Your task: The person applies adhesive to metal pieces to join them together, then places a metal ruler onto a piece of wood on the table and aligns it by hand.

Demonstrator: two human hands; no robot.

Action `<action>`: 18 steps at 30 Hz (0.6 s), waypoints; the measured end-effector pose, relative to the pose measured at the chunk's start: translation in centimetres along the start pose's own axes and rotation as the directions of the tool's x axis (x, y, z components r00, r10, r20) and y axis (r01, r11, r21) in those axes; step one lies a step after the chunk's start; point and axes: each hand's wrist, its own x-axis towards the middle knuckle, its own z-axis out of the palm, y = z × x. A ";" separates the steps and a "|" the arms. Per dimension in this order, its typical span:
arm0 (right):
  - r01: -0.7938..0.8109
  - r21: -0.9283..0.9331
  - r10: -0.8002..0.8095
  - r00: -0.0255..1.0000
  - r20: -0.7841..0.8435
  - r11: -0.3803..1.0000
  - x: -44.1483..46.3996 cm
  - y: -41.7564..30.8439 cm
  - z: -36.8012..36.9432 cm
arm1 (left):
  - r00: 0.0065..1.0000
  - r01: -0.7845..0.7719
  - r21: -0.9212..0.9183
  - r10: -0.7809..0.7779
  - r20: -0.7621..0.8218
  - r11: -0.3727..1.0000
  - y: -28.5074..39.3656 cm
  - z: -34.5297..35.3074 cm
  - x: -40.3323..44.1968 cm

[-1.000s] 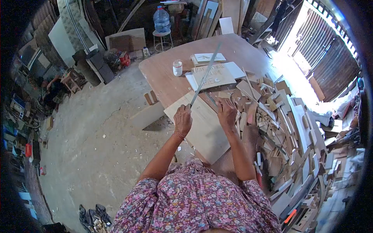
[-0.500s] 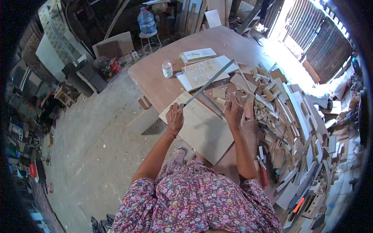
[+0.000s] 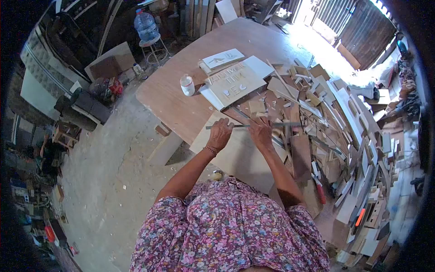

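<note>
A long, thin grey metal ruler (image 3: 241,126) runs nearly level across a pale plywood board (image 3: 240,161) at the table's near edge. My left hand (image 3: 220,134) is closed around its left part, with a short end sticking out past the fingers. On the other side my right hand (image 3: 261,133) grips the same ruler, and its far end reaches out over the wood scraps. A second dark strip (image 3: 239,112) lies slanted just beyond my hands, partly hidden by the right one.
Boards with raised letters (image 3: 236,81) lie on the large brown table (image 3: 199,54), beside a white jar (image 3: 187,85). Wood offcuts (image 3: 324,122) are heaped to the right, with a red-handled tool (image 3: 320,192) near them. A water bottle (image 3: 146,26) stands on a stool behind.
The ruler has swung from a steep diagonal to nearly level. My right hand has come left and closed on it. The view has shifted somewhat.
</note>
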 end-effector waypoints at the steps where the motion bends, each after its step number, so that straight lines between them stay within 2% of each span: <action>1: -0.010 -0.006 0.010 1.000 -0.003 1.000 -0.2 0.3 0.7 | 0.999 -0.037 -0.007 0.037 0.025 0.999 -0.3 0.2 0.3; 4: -0.066 -0.095 0.073 0.995 0.069 0.993 -1.2 0.8 2.4 | 0.992 -0.105 -0.042 0.108 0.065 0.994 -0.9 1.0 0.6; 6: -0.044 -0.056 0.040 0.997 -0.071 0.997 -2.0 0.7 3.1 | 0.983 -0.158 -0.054 0.162 0.089 0.986 -1.2 1.8 0.5; 9: -0.112 -0.035 0.112 0.994 -0.004 0.993 -2.8 0.7 3.8 | 0.965 -0.233 -0.113 0.244 0.094 0.966 -2.1 2.6 0.5; 14: -0.149 -0.057 0.151 0.988 0.041 0.987 -3.7 -0.2 4.0 | 0.954 -0.292 -0.232 0.299 -0.004 0.928 -3.3 4.1 1.2; 18: -0.174 -0.134 0.181 0.983 0.039 0.976 -3.9 0.2 6.8 | 0.940 -0.290 -0.244 0.323 0.108 0.925 -4.7 5.7 1.4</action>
